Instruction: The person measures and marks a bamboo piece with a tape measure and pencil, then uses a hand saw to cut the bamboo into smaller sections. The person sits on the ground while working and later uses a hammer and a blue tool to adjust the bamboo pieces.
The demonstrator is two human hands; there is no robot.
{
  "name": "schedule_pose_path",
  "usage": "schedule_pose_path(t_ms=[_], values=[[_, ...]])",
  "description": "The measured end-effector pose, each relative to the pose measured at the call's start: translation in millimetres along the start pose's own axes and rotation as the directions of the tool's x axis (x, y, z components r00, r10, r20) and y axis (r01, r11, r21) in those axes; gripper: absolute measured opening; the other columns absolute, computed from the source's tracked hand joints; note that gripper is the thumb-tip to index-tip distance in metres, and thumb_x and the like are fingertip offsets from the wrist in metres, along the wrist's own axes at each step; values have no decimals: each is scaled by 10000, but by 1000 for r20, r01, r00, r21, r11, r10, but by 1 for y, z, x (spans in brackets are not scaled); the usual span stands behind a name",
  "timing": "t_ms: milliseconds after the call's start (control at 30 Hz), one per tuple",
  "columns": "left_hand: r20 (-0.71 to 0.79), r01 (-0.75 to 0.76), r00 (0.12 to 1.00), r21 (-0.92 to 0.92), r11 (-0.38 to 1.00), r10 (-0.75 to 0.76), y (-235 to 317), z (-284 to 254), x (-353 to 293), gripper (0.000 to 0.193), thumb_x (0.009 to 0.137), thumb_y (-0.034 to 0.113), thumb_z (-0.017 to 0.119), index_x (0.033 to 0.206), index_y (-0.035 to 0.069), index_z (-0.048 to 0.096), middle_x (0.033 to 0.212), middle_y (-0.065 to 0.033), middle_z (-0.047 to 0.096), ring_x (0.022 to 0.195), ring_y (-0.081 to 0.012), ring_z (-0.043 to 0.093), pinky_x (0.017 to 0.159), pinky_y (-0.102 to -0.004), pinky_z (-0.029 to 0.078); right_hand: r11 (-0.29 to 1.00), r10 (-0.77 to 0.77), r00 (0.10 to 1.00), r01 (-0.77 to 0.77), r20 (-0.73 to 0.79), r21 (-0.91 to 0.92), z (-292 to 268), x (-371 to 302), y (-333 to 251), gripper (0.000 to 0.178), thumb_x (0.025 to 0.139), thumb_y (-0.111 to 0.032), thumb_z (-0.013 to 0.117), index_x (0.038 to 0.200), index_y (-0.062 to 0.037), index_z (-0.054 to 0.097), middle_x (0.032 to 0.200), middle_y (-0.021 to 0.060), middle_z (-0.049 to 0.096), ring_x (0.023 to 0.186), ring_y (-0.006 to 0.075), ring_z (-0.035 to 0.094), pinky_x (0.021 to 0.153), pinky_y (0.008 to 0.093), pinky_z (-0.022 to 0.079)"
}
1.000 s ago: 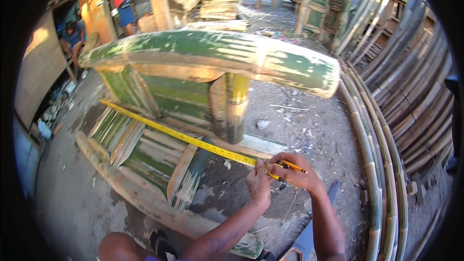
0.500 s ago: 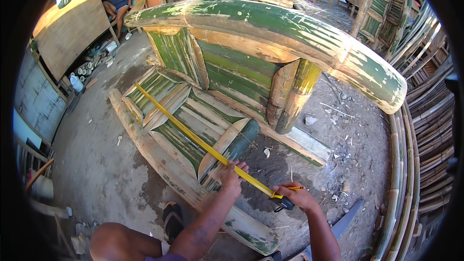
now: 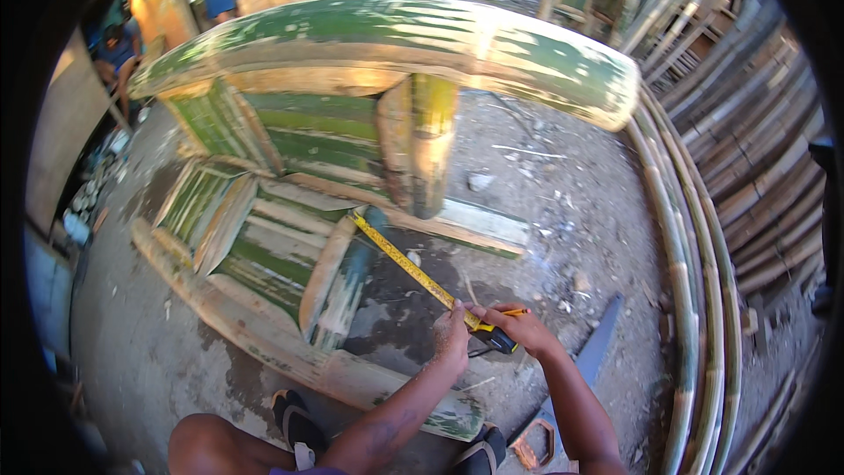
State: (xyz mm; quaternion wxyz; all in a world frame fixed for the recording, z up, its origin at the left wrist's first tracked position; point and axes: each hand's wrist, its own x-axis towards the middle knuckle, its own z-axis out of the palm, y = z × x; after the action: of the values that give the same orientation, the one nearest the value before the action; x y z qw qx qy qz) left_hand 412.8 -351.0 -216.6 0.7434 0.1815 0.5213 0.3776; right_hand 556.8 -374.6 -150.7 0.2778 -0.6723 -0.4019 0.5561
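Your left hand (image 3: pixel 451 334) pinches the flat yellow tape blade (image 3: pixel 406 268), fingers closed just left of the boxy black-and-yellow tape case (image 3: pixel 501 340). Your right hand (image 3: pixel 527 332) curls over that case, with a slim orange pencil (image 3: pixel 517 311) tucked in its fingers. The blade runs far left to the slatted green bamboo frame (image 3: pixel 281 255); I cannot tell whether its tip touches. It should be light and springy, likely to buckle; take the case by its sides, the blade by its flat faces.
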Motion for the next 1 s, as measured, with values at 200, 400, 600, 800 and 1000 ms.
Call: schedule_pose_path(t_ms=[200,400,600,800,1000], values=[[207,91,968,233,968,-141,-43,54,15,316,1036,387,553,1145,103,639,1110,-43,674,994,-155,658,905,-370,513,971,29,972,28,-232,239,-45,-24,65,488,890,-466,695,999,6,750,876,56,717,798,124,622,719,288,486],[307,78,927,402,912,-215,-99,117,16,449,1021,425,560,1155,6,648,1021,-88,672,895,-189,670,836,-356,551,880,195,841,78,-505,469,-74,-43,118,430,920,-416,659,942,1,761,821,32,708,726,94,616,647,289,483],[425,232,739,569,789,-523,-133,151,6,702,1023,540,471,1383,-63,470,1340,-194,569,1190,-267,599,1028,-425,485,954,81,315,-300,-946,-19,-136,-68,187,411,846,-359,708,1065,-11,709,997,210,716,924,409,673,796,457,510],[481,222,630,640,735,-610,-161,169,-10,503,1044,365,497,1346,-36,515,1265,-178,627,1113,-255,638,953,-397,521,761,-167,260,-579,-951,-292,-167,-95,252,503,880,-168,643,1365,-93,534,1310,184,574,1218,353,524,989,520,409],[413,270,665,644,716,-622,-164,159,-6,326,1029,216,538,1265,-3,590,1151,-139,682,1011,-232,672,881,-374,547,552,-73,366,-760,-928,-343,-189,-127,273,632,851,1,586,1451,-153,463,1386,175,528,1259,338,496,1020,530,381]])
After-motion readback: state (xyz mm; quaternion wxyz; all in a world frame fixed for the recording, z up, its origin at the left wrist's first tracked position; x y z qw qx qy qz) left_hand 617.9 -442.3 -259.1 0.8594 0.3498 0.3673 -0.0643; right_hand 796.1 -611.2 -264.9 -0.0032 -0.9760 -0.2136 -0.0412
